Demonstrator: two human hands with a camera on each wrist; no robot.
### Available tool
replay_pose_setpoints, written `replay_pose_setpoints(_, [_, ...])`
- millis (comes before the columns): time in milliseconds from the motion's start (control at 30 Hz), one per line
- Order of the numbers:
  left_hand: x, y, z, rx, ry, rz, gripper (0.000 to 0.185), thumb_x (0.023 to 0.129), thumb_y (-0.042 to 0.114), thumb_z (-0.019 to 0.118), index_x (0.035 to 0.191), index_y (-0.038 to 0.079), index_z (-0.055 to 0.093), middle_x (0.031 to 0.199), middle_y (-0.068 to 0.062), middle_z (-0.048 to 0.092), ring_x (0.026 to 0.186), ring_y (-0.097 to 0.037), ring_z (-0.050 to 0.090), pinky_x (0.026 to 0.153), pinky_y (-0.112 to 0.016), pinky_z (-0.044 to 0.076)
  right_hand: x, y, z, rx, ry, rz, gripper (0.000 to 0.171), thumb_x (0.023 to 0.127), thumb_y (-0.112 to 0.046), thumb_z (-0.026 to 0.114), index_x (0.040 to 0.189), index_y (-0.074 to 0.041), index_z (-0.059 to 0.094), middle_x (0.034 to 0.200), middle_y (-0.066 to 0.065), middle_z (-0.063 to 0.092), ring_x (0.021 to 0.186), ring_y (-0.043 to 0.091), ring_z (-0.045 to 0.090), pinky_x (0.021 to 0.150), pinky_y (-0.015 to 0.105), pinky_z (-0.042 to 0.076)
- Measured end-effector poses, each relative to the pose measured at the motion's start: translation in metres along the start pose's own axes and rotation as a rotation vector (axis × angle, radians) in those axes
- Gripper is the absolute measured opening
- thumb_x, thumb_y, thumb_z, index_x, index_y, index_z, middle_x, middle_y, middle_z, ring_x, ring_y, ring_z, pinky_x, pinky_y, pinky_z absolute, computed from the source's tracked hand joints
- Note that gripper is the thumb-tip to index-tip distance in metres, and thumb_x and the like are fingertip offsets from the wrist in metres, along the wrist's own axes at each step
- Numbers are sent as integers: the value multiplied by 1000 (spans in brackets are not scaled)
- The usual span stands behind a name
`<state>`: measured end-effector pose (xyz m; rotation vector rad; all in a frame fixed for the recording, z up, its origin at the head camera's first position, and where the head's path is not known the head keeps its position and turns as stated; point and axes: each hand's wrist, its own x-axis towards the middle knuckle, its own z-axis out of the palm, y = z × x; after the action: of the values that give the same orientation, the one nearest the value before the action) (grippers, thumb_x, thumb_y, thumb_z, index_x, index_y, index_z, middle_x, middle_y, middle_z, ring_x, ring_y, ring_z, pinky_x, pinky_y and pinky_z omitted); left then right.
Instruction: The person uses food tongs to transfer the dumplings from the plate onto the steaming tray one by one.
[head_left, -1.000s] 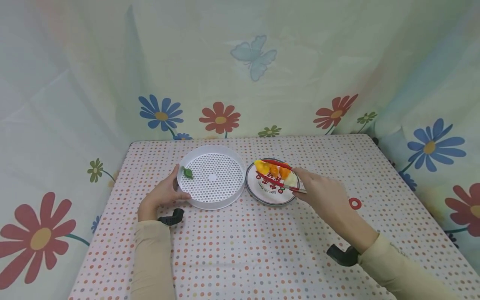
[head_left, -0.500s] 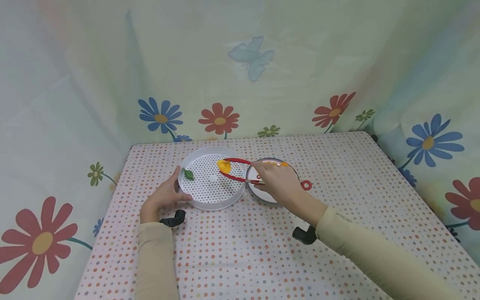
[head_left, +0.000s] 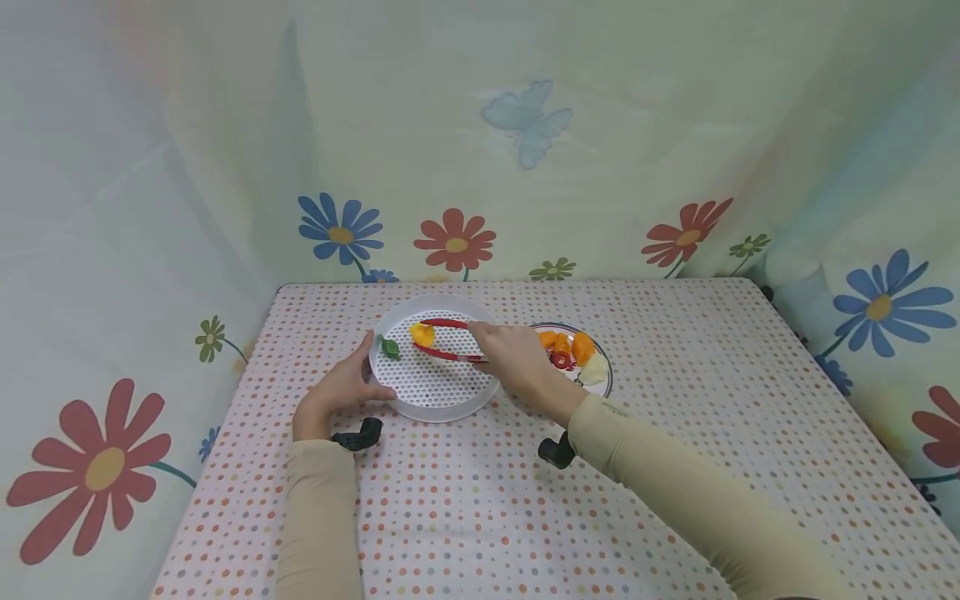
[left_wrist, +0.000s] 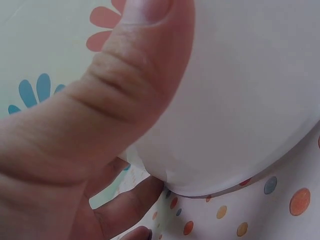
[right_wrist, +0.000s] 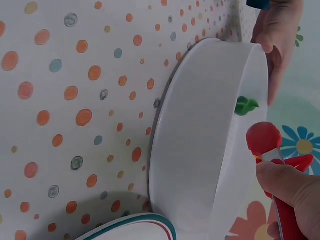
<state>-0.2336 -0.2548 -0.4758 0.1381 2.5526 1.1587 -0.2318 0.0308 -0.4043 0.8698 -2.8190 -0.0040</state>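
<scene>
Red tongs (head_left: 444, 338) are gripped by the right hand (head_left: 512, 364), a yellow piece (head_left: 422, 334) clamped at their tips over the sieve (head_left: 442, 400), whose rim is clasped by left-hand fingers (head_left: 342, 387).

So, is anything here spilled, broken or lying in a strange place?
Nothing stands out. The white perforated tray sits flat, held at its rim by the left hand. The right hand holds red tongs gripping a yellow piece over it. The other food pieces stay on the plate.

Both arms wear long beige sleeves (head_left: 318, 517), each wrist bearing a small black camera mount (head_left: 358, 435)
</scene>
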Motion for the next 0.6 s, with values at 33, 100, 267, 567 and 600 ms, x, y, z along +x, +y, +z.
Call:
replay_pose_setpoints(33, [0,1,0,2,1,-2,130,66,39,85,153,18,-9,160,-11,12,148,-33,9,118,-55,12,3,-1,2,-3,-3,0,57,76,-33,79,123,-11,56,116,4,69,91,20,70,68,30,58])
replay_pose_setpoints(100, [0,1,1,13,5,-2,130,66,40,85,153,18,-9,160,-11,12,148,-33,10,118,-55,12,9,-2,7,-15,-8,-3,55,76,-34,79,121,-12,57,114,3,69,89,19,70,66,30,58])
replay_pose_setpoints(267, [1,0,2,32,12,3,130,66,42,84,153,17,-9,160,-11,13,148,-32,11,118,-54,14,20,-6,15,-45,-30,0,53,76,-36,79,119,-13,57,109,1,71,83,18,70,61,29,56])
replay_pose_setpoints(567, [1,0,3,44,18,-8,130,66,44,84,153,18,-8,160,-11,14,147,-33,12,117,-54,14,23,-8,23,-26,-49,37,57,76,-39,78,122,-13,56,103,2,72,75,17,67,60,27,56])
replay_pose_setpoints(600, [1,1,3,45,20,-12,130,66,44,84,153,18,-8,160,-11,15,147,-34,12,117,-54,14,23,-8,24,-18,-55,42,58,76,-39,78,123,-13,55,102,2,72,74,17,67,60,28,56])
